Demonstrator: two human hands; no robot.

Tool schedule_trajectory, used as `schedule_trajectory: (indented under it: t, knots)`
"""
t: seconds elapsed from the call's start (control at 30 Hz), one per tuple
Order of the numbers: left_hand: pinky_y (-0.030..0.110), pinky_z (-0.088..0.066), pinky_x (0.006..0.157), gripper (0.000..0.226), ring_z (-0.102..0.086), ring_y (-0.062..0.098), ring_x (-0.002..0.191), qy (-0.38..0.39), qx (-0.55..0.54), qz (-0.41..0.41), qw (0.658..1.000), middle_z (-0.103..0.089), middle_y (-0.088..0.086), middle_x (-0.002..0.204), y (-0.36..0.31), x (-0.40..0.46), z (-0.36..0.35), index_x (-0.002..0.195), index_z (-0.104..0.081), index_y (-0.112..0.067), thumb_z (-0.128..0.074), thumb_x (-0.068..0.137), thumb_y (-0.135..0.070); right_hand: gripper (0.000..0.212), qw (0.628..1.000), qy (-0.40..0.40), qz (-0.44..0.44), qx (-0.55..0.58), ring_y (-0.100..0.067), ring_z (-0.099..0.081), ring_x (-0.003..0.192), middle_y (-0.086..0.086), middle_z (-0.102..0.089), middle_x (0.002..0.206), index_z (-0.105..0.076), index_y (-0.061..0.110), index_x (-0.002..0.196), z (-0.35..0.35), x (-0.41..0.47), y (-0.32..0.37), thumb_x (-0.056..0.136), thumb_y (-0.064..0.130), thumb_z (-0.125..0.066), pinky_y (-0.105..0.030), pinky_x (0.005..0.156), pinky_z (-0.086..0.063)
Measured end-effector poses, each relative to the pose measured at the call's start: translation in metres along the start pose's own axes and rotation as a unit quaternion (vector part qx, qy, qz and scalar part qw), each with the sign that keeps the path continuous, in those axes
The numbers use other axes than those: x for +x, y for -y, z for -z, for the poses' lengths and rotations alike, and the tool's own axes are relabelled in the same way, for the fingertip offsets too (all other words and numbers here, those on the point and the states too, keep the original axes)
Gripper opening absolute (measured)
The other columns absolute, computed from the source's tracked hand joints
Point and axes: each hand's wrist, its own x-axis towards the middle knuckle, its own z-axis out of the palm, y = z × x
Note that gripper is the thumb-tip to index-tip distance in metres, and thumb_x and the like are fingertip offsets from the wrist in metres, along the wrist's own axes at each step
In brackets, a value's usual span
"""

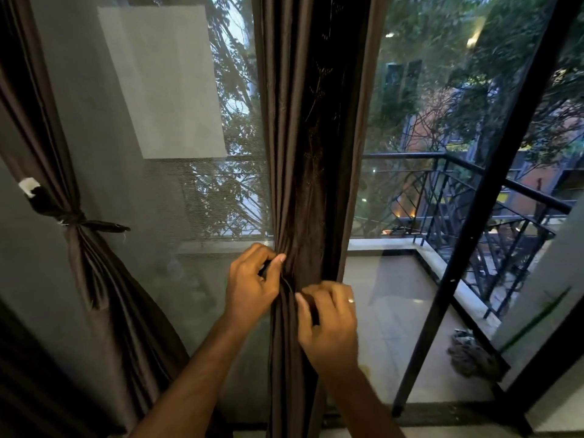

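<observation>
A dark brown curtain (pixel 311 153) hangs gathered in the middle of the glass doors. My left hand (pixel 251 284) grips the bunched folds from the left, thumb and fingers pinching a thin dark tie band against the cloth. My right hand (pixel 330 324), with a ring on one finger, grips the folds a little lower on the right, and its thumb pinches the same band. The band itself is mostly hidden between my fingers and the fabric.
A second brown curtain (pixel 79 235) at the left is tied back with a knotted band (pixel 74 218). Behind the glass lie a tiled balcony (pixel 395 311), a black railing (pixel 474 191) and trees. A black door frame (pixel 467 235) slants down at the right.
</observation>
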Motion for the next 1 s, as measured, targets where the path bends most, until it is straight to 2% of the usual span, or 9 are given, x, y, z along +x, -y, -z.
schedule_trajectory:
  t: [0.13,0.3,0.4,0.5,0.63,0.73,0.8,0.93,1.0]
  knots:
    - [0.040,-0.042,0.057,0.030,-0.052,0.021,0.061,-0.001,-0.006,0.007,1.000,-0.052,0.000,0.067,-0.003,-0.001,-0.005,0.068,-0.054,-0.006,-0.063,0.093,-0.018,0.042,0.992,-0.047,-0.118,-0.023,-0.021,-0.054,0.102,-0.006,-0.051,0.113,-0.053,0.015,0.113,0.013,0.007,-0.020,0.083,0.020,-0.082,-0.031,0.081,-0.051]
    - [0.035,-0.040,0.056,0.031,-0.049,0.018,0.061,-0.005,-0.008,0.014,1.000,-0.050,-0.001,0.065,-0.002,0.000,-0.007,0.067,-0.053,-0.008,-0.062,0.094,-0.021,0.011,0.984,-0.044,-0.173,-0.004,-0.018,-0.064,0.087,-0.001,-0.066,0.095,-0.068,0.011,0.105,0.017,0.015,-0.059,0.094,0.013,-0.066,-0.042,0.076,-0.057]
    - [0.035,-0.039,0.056,0.032,-0.048,0.018,0.060,-0.014,-0.001,0.018,1.000,-0.049,-0.001,0.064,0.004,0.004,-0.005,0.066,-0.052,-0.008,-0.061,0.094,-0.023,0.030,0.981,-0.027,-0.188,0.045,-0.015,-0.061,0.088,0.004,-0.063,0.097,-0.066,0.017,0.106,0.021,0.018,-0.053,0.092,0.042,-0.064,-0.024,0.075,-0.053]
    - [0.034,-0.038,0.056,0.031,-0.047,0.017,0.059,-0.003,0.006,0.013,1.000,-0.049,0.000,0.063,0.002,0.005,-0.010,0.066,-0.052,-0.008,-0.063,0.093,-0.019,0.050,0.986,0.055,-0.157,0.007,-0.013,-0.058,0.097,0.004,-0.060,0.106,-0.061,0.018,0.112,0.004,0.018,-0.040,0.084,0.060,-0.065,-0.028,0.082,-0.050]
    - [0.031,-0.038,0.055,0.032,-0.047,0.017,0.059,0.003,-0.006,0.005,1.000,-0.049,0.000,0.064,-0.004,0.000,-0.015,0.066,-0.051,-0.008,-0.061,0.093,-0.021,0.040,0.970,0.057,-0.234,-0.032,-0.013,-0.056,0.104,0.005,-0.057,0.111,-0.054,0.021,0.118,-0.017,0.034,-0.047,0.087,0.041,-0.072,-0.033,0.090,-0.050]
    - [0.035,-0.040,0.056,0.034,-0.050,0.020,0.060,-0.007,-0.007,0.014,1.000,-0.051,0.001,0.065,0.005,0.001,-0.007,0.067,-0.053,-0.007,-0.059,0.095,-0.026,0.006,0.965,-0.001,-0.259,-0.039,-0.021,-0.061,0.085,0.003,-0.059,0.090,-0.060,0.015,0.101,-0.010,0.040,-0.061,0.095,0.018,-0.061,-0.030,0.072,-0.049]
    - [0.038,-0.040,0.055,0.035,-0.049,0.022,0.059,-0.024,0.011,0.017,0.999,-0.050,0.002,0.065,0.014,0.003,0.002,0.066,-0.052,-0.008,-0.060,0.095,-0.026,0.005,0.954,-0.055,-0.293,-0.030,-0.020,-0.060,0.078,0.004,-0.057,0.083,-0.063,0.013,0.096,0.002,0.038,-0.073,0.098,0.015,-0.059,-0.020,0.065,-0.043]
    - [0.038,-0.039,0.054,0.033,-0.047,0.022,0.058,-0.036,0.026,0.025,0.999,-0.048,0.001,0.064,0.022,0.005,0.008,0.065,-0.050,-0.009,-0.062,0.094,-0.018,0.009,0.977,-0.018,-0.201,-0.073,-0.016,-0.059,0.075,0.001,-0.063,0.082,-0.068,0.011,0.093,0.006,0.021,-0.092,0.097,0.016,-0.062,-0.039,0.072,-0.054]
    - [0.037,-0.038,0.053,0.032,-0.046,0.020,0.058,-0.026,0.024,0.023,0.999,-0.047,0.000,0.065,0.018,0.004,0.003,0.066,-0.050,-0.009,-0.062,0.094,-0.019,0.010,0.980,-0.026,-0.187,-0.058,-0.016,-0.060,0.081,-0.001,-0.065,0.087,-0.070,0.010,0.095,0.003,0.015,-0.093,0.097,0.016,-0.063,-0.040,0.075,-0.054]
